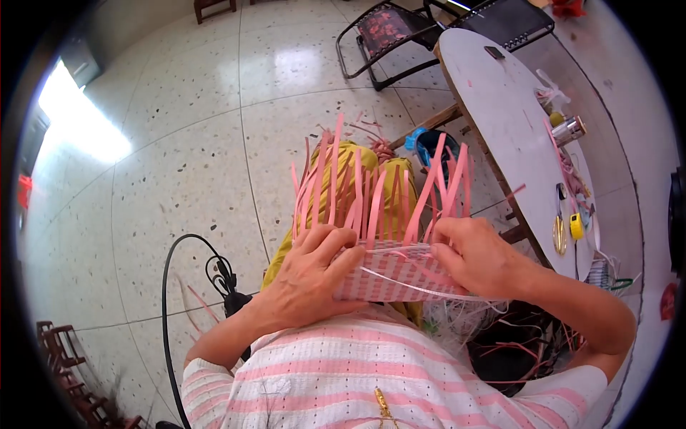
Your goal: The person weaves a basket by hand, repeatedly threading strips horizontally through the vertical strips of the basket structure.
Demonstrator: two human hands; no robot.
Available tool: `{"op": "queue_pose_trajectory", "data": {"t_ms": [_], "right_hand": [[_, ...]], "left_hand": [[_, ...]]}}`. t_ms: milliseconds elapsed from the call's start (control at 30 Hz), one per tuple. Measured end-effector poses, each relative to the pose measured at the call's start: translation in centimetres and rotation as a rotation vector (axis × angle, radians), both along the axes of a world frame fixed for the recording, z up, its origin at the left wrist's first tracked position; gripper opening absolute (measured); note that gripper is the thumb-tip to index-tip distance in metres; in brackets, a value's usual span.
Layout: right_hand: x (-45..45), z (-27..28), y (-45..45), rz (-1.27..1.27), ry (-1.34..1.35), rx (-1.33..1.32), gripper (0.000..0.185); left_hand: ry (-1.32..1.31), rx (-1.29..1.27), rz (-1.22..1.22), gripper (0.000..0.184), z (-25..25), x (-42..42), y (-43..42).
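A pink and white woven piece rests at my lap, with many loose pink strips standing up from its far edge over yellow-green trousers. My left hand grips its left end, fingers bent over the top edge. At the right end my right hand is closed, thumb and fingers pinched on the woven edge and strips. A thin white strip curves loose across the front of the weave toward the right hand.
A white oval table at the right holds a phone, a metal can, gold-handled scissors and a yellow tape measure. A folding chair stands beyond. Black cable loops at left; a dark bin is at lower right.
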State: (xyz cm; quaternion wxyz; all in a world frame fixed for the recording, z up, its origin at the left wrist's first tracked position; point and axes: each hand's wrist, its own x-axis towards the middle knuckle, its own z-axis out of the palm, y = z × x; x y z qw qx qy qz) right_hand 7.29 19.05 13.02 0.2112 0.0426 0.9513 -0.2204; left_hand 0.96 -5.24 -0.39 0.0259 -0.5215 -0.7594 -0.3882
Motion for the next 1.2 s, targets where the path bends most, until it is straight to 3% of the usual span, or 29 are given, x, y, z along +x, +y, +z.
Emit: {"op": "queue_pose_trajectory", "data": {"t_ms": [33,167,233,367,567,633,733,900,1100,1200], "right_hand": [[0.0,-0.3,0.1,-0.093,-0.041,-0.084,0.024],[0.9,-1.8,0.2,-0.032,0.059,-0.008,0.019],[1.5,-1.4,-0.8,0.134,0.208,0.313,0.017],[1.9,0.6,-2.0,0.229,0.069,0.370,0.019],[2.8,-2.6,2.4,0.317,0.109,0.044,0.019],[1.8,-2.7,3.4,-0.274,-0.265,-0.449,0.022],[0.8,-1.7,3.0,-0.404,-0.266,-0.533,0.024],[1.3,-2.6,3.4,-0.463,-0.297,-0.534,0.022],[1.0,-1.3,3.2,-0.213,-0.406,-0.325,0.026],[1.4,-2.0,3.6,-0.113,-0.254,-0.320,0.024]], "left_hand": [[-0.003,0.000,0.002,0.072,0.0,0.0,0.0],[-0.016,-0.009,0.008,0.070,0.1,-0.1,0.0],[-0.030,0.005,0.018,0.069,0.2,-0.2,0.0],[-0.034,-0.004,0.045,0.071,0.0,-0.5,-0.1],[-0.023,0.003,0.047,0.069,0.1,-0.9,-0.1],[-0.030,0.005,0.040,0.070,0.0,-0.9,-0.2],[-0.041,-0.001,0.033,0.070,0.1,-0.8,-0.1],[-0.065,0.000,0.029,0.070,0.3,-0.7,-0.2],[-0.049,-0.020,0.009,0.070,0.1,-0.8,-0.1],[-0.060,-0.037,0.026,0.075,0.4,-0.7,0.0]]}}
